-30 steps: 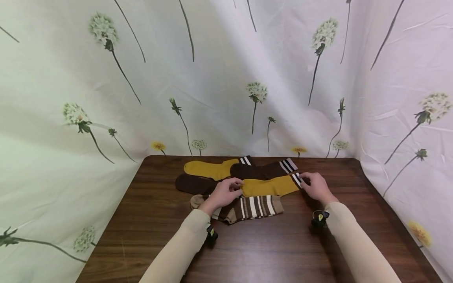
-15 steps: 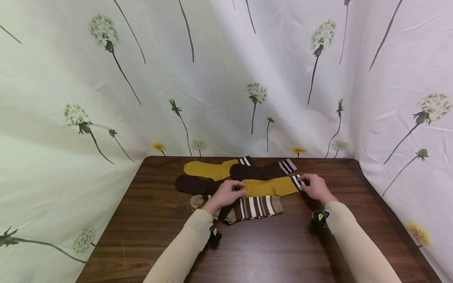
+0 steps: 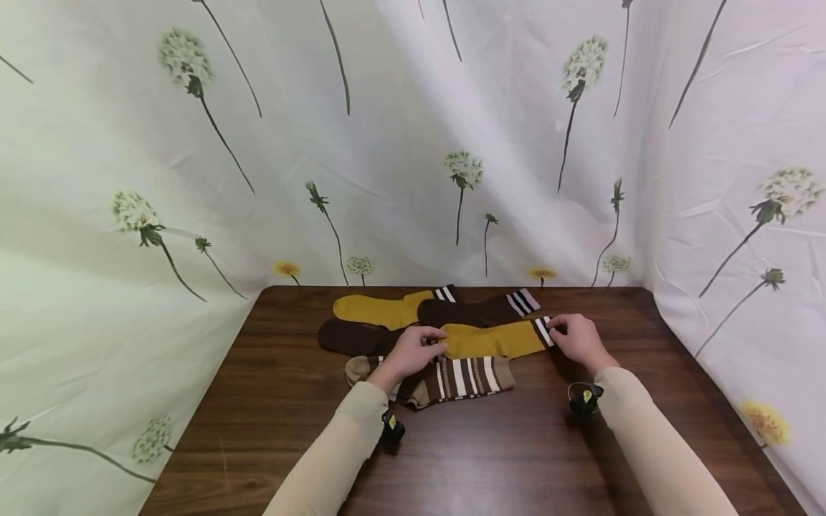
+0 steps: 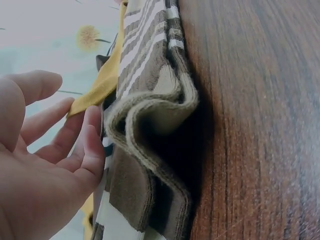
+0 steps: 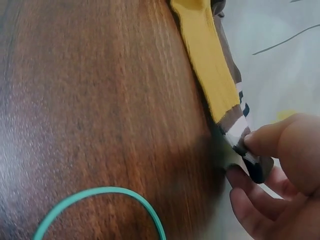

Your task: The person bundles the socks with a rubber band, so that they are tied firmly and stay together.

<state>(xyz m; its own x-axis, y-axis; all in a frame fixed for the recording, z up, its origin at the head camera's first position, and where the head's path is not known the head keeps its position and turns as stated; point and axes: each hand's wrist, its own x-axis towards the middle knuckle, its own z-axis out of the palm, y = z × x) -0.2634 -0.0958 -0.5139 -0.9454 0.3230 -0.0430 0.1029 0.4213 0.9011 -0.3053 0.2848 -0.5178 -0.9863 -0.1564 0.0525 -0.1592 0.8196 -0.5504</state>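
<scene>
Pinching the striped cuff of the near yellow sock [image 3: 484, 342], your right hand [image 3: 576, 340] has its thumb on top and its fingers curled beneath the edge. Your left hand [image 3: 413, 353] is loosely spread at the sock's toe end, fingertips touching the yellow knit and thumb raised clear of it, so it grips nothing. That sock lies lengthwise between your two hands.

Just in front of it, on your side, are brown-and-white striped socks [image 3: 474, 378], partly behind your left wrist; the left wrist view shows two layers there. Beyond your left hand is a dark brown sock [image 3: 351, 337], its far part covered by that hand. Behind these lies another yellow sock [image 3: 374, 309], overlapped by the toe of a second dark brown sock [image 3: 471, 312] with a lilac, dark-banded cuff.

All rest on a wood-grain table [image 3: 490, 459], with dandelion-printed cloth [image 3: 387, 201] hanging behind and to the right. You wear cream sleeves [image 3: 329, 459], and a teal loop [image 5: 105, 190] shows in the right wrist view.
</scene>
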